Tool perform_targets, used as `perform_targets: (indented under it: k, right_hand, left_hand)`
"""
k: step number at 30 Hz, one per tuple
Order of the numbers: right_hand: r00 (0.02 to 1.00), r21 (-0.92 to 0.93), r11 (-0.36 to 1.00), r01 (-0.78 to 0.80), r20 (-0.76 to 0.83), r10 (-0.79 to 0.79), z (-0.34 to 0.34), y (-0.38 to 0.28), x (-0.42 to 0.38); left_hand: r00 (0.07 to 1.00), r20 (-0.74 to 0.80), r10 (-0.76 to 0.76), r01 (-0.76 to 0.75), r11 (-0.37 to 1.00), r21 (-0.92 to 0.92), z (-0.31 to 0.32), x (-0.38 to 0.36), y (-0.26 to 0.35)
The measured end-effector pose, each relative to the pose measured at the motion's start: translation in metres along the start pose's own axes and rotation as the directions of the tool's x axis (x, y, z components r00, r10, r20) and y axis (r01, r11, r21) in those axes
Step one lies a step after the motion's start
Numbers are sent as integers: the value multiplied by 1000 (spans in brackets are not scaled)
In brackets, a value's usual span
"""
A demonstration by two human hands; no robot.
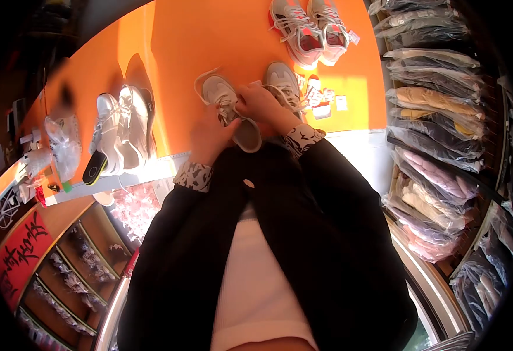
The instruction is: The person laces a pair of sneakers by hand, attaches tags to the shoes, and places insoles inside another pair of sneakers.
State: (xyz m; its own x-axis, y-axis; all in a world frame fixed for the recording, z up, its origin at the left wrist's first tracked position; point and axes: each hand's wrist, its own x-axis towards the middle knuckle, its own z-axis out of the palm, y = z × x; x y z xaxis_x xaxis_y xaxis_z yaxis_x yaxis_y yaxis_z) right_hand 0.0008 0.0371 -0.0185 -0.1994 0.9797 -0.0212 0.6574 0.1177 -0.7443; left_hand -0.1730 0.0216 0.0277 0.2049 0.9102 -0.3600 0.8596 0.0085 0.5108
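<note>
A light grey-white shoe [218, 92] with its laces loose lies at the orange table's near edge, its toe pointing away from me and its tongue pulled toward me. My left hand [208, 131] grips its left side, fingers closed. On its right side my right hand [259, 102] is closed at the laces and upper. Just right of my right hand rests a second, similar shoe [282, 80], its laces loose as well; nothing grips it.
On the orange table [209, 35], white shoes [130, 126] stand at left beside a black and yellow device [95, 168]. Another pair [300, 32] stands at the back right, near small tags [322, 111]. Bagged clothes [437, 99] hang at right.
</note>
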Motion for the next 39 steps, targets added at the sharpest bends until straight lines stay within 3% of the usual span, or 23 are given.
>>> perform_targets:
  k: [1,2,3,4,5,7,8,11,12,13,14,16,17,18,19,20,21,25,29,39]
  right_hand:
    - [996,121,990,-74,-43,79,1,-3,2]
    - [995,119,990,-80,-50,86,-4,-2,0]
    - [951,216,936,-278,199,236,-25,-20,2]
    - [828,259,839,-479,450,334,-44,-40,1]
    - [772,219,854,-473,570,281,-61,-49,-5]
    - [758,372,762,-530,611,229,-113,-78,-22]
    - [776,575,593,-564,614,143,-135,-81,-31]
    - [985,891,421,-172,162,60,-195,-87,-45]
    - [999,971,236,-44,38,33,-206,-85,-46]
    - [1000,982,186,23,-24,6,-217,-82,-44]
    - [997,976,202,78,-73,-28,-219,-75,-41]
    - [942,965,190,181,-225,249,-193,-78,-31]
    - [940,964,245,103,-175,292,-176,-67,-28]
    - [934,956,294,22,-125,335,-159,-57,-26]
    - [889,967,243,-81,-40,456,-139,-66,-22]
    - [895,925,296,-236,88,438,-117,-51,-22]
    - [865,844,421,-333,96,493,-92,-44,-19]
    - [876,762,556,-333,30,482,-10,-15,-24]
    - [876,586,719,-374,-30,480,25,6,-30]
    - [874,499,799,-334,-153,461,30,-10,-34]
  left_hand:
    - [994,-80,68,-63,996,62,13,0,0]
    - [994,-76,76,-72,995,62,20,3,-4]
    - [996,-35,79,-78,996,50,25,6,-11]
    - [997,6,78,-78,996,39,26,7,-15]
    - [997,10,76,-76,996,42,26,6,-15]
    - [993,-71,96,-101,992,-70,23,5,-16]
    - [993,-72,92,-97,993,-67,25,5,-19]
    - [975,-150,166,-176,982,-61,31,3,-27]
    - [982,-93,162,-163,987,-4,30,2,-23]
    - [987,-37,155,-153,987,53,27,1,-17]
    - [988,-40,150,-147,987,57,22,-2,-11]
    - [930,-233,284,-259,957,135,10,-6,4]
    - [930,-235,282,-256,957,135,12,-5,3]
    - [949,-223,223,-235,972,-25,16,-1,0]
    - [964,-205,168,-206,961,-182,19,3,-3]
    - [964,-210,164,-203,962,-180,21,7,-5]
    - [982,-157,102,-134,969,-208,24,11,-6]
    - [1000,0,-19,18,943,-331,32,21,-12]
    - [998,-5,-57,51,934,-353,32,21,-11]
    - [996,-79,-35,-2,906,-423,48,19,-17]
